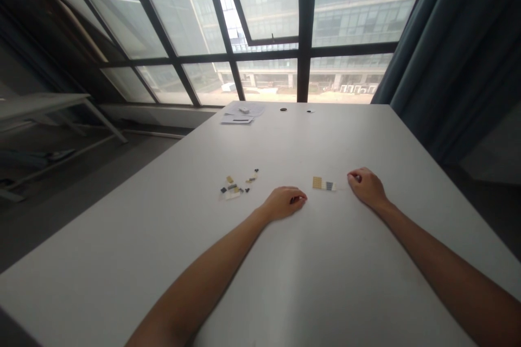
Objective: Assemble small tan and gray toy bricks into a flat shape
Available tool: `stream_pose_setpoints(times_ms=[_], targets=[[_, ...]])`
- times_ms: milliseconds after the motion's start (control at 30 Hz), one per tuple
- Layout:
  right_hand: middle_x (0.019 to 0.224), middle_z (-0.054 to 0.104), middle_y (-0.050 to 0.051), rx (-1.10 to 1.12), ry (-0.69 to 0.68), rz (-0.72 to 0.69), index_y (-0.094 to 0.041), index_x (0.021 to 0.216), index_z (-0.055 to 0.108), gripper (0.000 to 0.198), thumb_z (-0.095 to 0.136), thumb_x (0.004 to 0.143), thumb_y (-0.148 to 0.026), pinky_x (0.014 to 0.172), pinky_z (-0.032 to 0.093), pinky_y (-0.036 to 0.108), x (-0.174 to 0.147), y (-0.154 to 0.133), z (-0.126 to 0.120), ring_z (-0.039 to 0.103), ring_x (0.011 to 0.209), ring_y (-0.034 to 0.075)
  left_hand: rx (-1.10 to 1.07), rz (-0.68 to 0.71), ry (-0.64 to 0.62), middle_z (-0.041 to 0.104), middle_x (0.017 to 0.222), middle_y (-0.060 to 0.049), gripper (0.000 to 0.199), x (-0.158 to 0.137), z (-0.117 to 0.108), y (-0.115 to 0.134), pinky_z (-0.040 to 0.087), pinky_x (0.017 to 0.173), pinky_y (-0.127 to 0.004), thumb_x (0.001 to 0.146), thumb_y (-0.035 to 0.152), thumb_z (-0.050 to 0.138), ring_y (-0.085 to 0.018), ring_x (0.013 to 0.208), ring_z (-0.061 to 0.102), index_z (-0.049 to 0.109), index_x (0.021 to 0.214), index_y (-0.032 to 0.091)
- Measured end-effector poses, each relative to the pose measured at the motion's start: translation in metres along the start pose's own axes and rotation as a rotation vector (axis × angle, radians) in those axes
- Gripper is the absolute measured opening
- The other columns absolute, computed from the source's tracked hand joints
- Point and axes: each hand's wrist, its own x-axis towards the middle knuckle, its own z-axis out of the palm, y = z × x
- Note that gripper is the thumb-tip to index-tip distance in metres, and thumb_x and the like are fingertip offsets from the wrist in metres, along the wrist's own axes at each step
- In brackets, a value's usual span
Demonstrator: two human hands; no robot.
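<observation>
Between my two hands lies a small flat block assembly point(324, 183), yellow on its left, with white and dark grey sections on its right. My left hand point(285, 202) rests on the white table point(301, 260), just left of and nearer me than the assembly. Its fingers are curled, the tips meeting, with nothing visible in them. To the right of the assembly, my right hand point(366, 185) rests with fingers curled and thumb against them, also showing nothing held. Beyond the left hand is a scatter of small loose pieces point(233, 194) in white, yellow, grey and black.
Papers point(240, 114) with a small white item on them lie at the far left of the table. Along the far edge are a round dark cable hole point(284, 110) and a small dark-and-white item point(310, 111). A curtain point(435, 65) hangs at right; another table point(44, 105) stands left.
</observation>
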Motion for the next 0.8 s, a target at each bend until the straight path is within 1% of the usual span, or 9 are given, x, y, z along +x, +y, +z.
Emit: stream_pose_setpoints(times_ms=[333, 467, 567, 633, 700, 800], targets=[[0.096, 0.070, 0.007, -0.005, -0.004, 0.010, -0.018, 0.088, 0.075, 0.026, 0.053, 0.088, -0.033, 0.075, 0.045, 0.031, 0.000, 0.000, 0.000, 0.062, 0.081, 0.020, -0.028, 0.002, -0.005, 0.073, 0.088, -0.002, 0.025, 0.000, -0.001, 0.001, 0.045, 0.072, -0.023, 0.093, 0.030, 0.055, -0.014, 0.076, 0.062, 0.076, 0.102, 0.022], [0.094, 0.070, 0.007, -0.004, -0.001, 0.012, -0.018, 0.088, 0.075, 0.027, 0.053, 0.088, -0.033, 0.074, 0.045, 0.031, -0.001, 0.000, -0.001, 0.061, 0.078, 0.019, -0.094, 0.009, -0.054, 0.073, 0.087, -0.004, 0.025, 0.001, -0.012, -0.002, 0.045, 0.072, -0.023, 0.092, 0.028, 0.055, -0.013, 0.074, 0.061, 0.077, 0.102, 0.019], [0.093, 0.069, 0.007, -0.007, -0.002, 0.006, -0.018, 0.087, 0.075, 0.027, 0.053, 0.087, -0.033, 0.073, 0.044, 0.031, -0.001, 0.000, 0.000, 0.060, 0.076, 0.019, -0.114, -0.017, -0.096, 0.073, 0.086, -0.005, 0.025, 0.001, -0.034, -0.005, 0.046, 0.072, -0.023, 0.091, 0.030, 0.058, -0.013, 0.073, 0.060, 0.077, 0.103, 0.018], [0.093, 0.069, 0.007, -0.008, 0.001, 0.001, -0.019, 0.086, 0.075, 0.026, 0.053, 0.087, -0.034, 0.072, 0.044, 0.031, 0.000, 0.001, 0.001, 0.060, 0.076, 0.019, -0.117, -0.066, -0.116, 0.073, 0.086, -0.004, 0.027, -0.001, -0.055, -0.009, 0.046, 0.071, -0.023, 0.089, 0.033, 0.062, -0.013, 0.072, 0.061, 0.076, 0.107, 0.019], [0.094, 0.070, 0.007, -0.006, 0.007, -0.009, -0.019, 0.086, 0.075, 0.026, 0.054, 0.086, -0.034, 0.073, 0.045, 0.031, 0.000, 0.003, 0.001, 0.061, 0.078, 0.020, -0.110, -0.096, -0.136, 0.073, 0.091, -0.004, 0.031, -0.005, -0.079, -0.015, 0.047, 0.071, -0.023, 0.088, 0.035, 0.065, -0.013, 0.074, 0.062, 0.075, 0.114, 0.021], [0.095, 0.070, 0.008, -0.011, 0.008, -0.021, -0.019, 0.086, 0.075, 0.027, 0.053, 0.086, -0.034, 0.074, 0.046, 0.032, 0.001, 0.004, 0.001, 0.062, 0.080, 0.021, -0.067, -0.212, -0.058, 0.073, 0.096, -0.004, 0.035, -0.016, -0.112, -0.030, 0.048, 0.070, -0.023, 0.083, 0.035, 0.070, -0.014, 0.077, 0.062, 0.074, 0.116, 0.022]])
